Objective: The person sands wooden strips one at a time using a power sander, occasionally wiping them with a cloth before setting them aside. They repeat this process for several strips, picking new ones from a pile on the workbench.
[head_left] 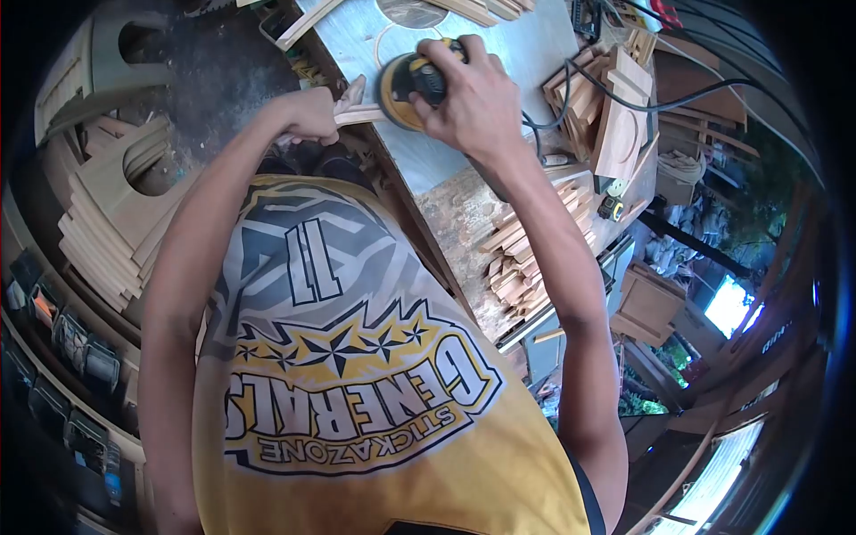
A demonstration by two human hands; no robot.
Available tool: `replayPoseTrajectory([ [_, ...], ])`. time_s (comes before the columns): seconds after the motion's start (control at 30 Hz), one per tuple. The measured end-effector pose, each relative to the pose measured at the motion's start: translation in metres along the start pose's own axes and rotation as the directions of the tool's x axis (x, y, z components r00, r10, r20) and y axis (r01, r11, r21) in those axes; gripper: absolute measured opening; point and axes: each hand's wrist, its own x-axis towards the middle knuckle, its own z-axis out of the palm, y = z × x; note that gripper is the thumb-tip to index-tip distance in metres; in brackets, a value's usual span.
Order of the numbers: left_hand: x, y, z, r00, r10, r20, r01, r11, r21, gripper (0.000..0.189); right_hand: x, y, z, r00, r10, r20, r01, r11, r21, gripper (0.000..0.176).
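My right hand [477, 98] is wrapped over a yellow-and-black power sander [403, 87], its round base tilted near the edge of a pale board on the workbench. A narrow wooden strip [358, 115] sticks out from my left hand [310, 114], which is closed around it. The strip's far end meets the sander's rim; whether it runs underneath is hidden. A pale curved piece [385, 40] lies on the board just beyond the sander.
Stacked wooden pieces [526, 267] lie on the bench to the right, with more blocks [615, 116] behind them. Black cables [660, 105] trail across the right side. A tape measure [611, 208] sits near the bench edge. Curved wooden panels [107, 209] are piled on the left.
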Motion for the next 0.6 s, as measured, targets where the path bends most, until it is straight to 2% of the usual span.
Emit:
replayPoseTrajectory([
  [0.07,0.003,0.000,-0.006,0.999,-0.010,0.045,0.010,1.000,0.005,0.027,-0.004,0.007,0.002,0.999,0.013,-0.030,-0.012,1.000,0.024,0.050],
  [0.13,0.004,-0.001,-0.009,0.994,-0.085,0.074,0.086,0.996,-0.001,0.026,-0.014,0.004,-0.004,1.000,0.018,-0.010,-0.017,0.999,0.031,0.047],
  [0.23,0.002,-0.001,-0.011,0.992,-0.081,0.093,0.079,0.997,0.024,0.025,-0.036,-0.003,-0.014,0.994,0.059,0.093,-0.063,0.997,0.041,0.044],
  [0.4,0.011,-0.003,-0.003,0.994,-0.057,0.094,0.055,0.998,0.029,0.023,-0.041,0.010,-0.017,0.992,0.078,0.098,-0.077,0.997,-0.015,0.045],
  [0.5,0.012,-0.003,-0.002,0.994,-0.052,0.093,0.050,0.998,0.027,0.023,-0.035,-0.009,-0.016,0.986,0.007,0.169,-0.011,1.000,0.025,0.047],
  [0.53,0.012,-0.003,-0.002,0.996,-0.038,0.081,0.036,0.999,0.029,0.023,-0.033,-0.015,-0.019,0.985,0.013,0.171,-0.018,1.000,0.025,0.047],
  [0.6,0.009,-0.002,-0.005,0.995,-0.040,0.092,0.037,0.999,0.035,0.023,-0.029,-0.022,-0.024,0.960,0.070,0.270,-0.067,0.998,-0.020,0.048],
])
